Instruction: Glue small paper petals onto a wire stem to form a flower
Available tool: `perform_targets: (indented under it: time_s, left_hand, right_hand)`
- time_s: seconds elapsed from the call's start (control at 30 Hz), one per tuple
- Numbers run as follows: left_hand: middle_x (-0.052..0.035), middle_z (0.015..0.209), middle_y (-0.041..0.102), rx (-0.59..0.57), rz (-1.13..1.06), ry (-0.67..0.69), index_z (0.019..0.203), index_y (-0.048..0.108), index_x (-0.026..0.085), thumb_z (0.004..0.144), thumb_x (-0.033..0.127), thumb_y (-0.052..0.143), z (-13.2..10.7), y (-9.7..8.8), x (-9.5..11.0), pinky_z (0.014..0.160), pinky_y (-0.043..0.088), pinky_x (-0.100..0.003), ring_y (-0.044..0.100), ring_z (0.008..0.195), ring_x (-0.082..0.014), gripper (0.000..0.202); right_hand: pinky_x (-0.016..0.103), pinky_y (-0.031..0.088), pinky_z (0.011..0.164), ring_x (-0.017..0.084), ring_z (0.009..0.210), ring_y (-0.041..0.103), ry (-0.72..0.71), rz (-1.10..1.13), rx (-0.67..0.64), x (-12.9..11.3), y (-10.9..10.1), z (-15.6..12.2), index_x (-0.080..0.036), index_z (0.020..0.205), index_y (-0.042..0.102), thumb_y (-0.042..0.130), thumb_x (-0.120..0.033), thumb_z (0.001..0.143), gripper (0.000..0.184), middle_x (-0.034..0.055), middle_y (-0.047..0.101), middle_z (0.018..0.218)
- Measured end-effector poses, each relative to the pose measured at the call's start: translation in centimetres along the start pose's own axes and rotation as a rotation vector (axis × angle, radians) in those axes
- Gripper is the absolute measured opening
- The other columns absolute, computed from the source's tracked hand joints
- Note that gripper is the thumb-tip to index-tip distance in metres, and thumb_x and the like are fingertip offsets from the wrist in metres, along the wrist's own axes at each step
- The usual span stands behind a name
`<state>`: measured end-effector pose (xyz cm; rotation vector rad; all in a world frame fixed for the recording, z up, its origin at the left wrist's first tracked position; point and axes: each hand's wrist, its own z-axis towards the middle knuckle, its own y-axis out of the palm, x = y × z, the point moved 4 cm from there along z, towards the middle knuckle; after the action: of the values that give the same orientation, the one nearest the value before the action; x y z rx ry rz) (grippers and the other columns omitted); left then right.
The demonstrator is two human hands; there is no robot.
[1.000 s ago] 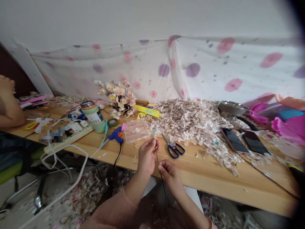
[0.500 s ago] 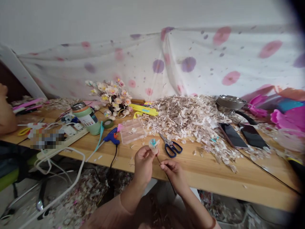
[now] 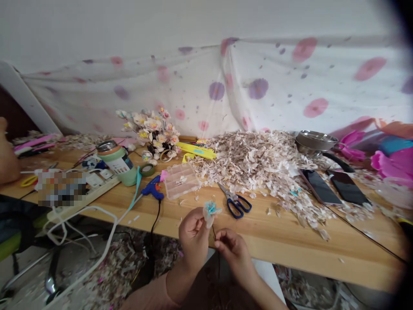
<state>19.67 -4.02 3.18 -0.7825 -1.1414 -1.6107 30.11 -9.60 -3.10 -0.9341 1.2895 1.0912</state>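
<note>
Between the fingers of my left hand (image 3: 194,234) is a small artificial flower (image 3: 210,213), whitish with a light-blue centre. A thin dark stem (image 3: 214,232) runs down from it. My right hand (image 3: 235,254) pinches that stem just below the flower. Both hands are closed, held over the table's front edge. Blue-handled scissors (image 3: 235,206) lie just beyond my hands, blades pointing away. A clear divided box (image 3: 182,181) with a few pale bits in it and a blue glue gun (image 3: 152,189) lie to the left.
A heap of pale dried petals (image 3: 254,159) covers the back of the table (image 3: 290,254). A green jar (image 3: 121,165), finished flowers (image 3: 155,129) and a power strip (image 3: 87,196) with cables stand left. Two phones (image 3: 319,186) and a metal bowl (image 3: 316,140) are right. Someone's arm (image 3: 8,157) shows far left.
My hands and the flower have come down a little, closer to the table's edge. The flower's blue centre now tips more to the right. The view has shifted slightly.
</note>
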Motion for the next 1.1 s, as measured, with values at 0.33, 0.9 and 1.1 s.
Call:
perform_targets:
  time_s: [0.33, 0.9, 1.1]
  left_hand:
    - [-0.0029, 0.063, 0.060, 0.038, -0.201, -0.244, 0.088, 0.068, 0.015, 0.066, 0.031, 0.077, 0.8, -1.2, -2.1, 0.058, 0.046, -0.022, 0.055, 0.058, -0.0121, 0.029]
    - [-0.0067, 0.078, 0.066, -0.129, -0.171, -0.391, 0.078, 0.067, 0.015, 0.068, 0.031, 0.075, 0.7, -4.1, -3.3, 0.074, 0.048, -0.026, 0.061, 0.075, -0.0159, 0.021]
    - [-0.0077, 0.080, 0.066, -0.138, -0.068, -0.429, 0.081, 0.066, 0.014, 0.073, 0.032, 0.071, -0.2, -5.9, -4.5, 0.072, 0.049, -0.026, 0.061, 0.076, -0.0167, 0.020]
  right_hand:
    - [0.025, 0.037, 0.061, 0.015, 0.064, 0.047, 0.050, -0.073, -0.130, 0.5, 1.9, -1.0, -0.018, 0.073, 0.057, 0.056, -0.039, 0.081, 0.023, 0.0003, 0.053, 0.065]
    - [0.027, 0.043, 0.062, 0.018, 0.066, 0.055, 0.031, -0.163, -0.027, 0.3, 3.5, 1.0, -0.017, 0.072, 0.061, 0.060, -0.042, 0.076, 0.026, 0.0043, 0.061, 0.068]
    - [0.027, 0.044, 0.065, 0.018, 0.070, 0.058, 0.039, -0.083, -0.044, 0.1, 4.5, 2.1, -0.016, 0.076, 0.064, 0.064, -0.042, 0.075, 0.026, 0.0057, 0.065, 0.074]
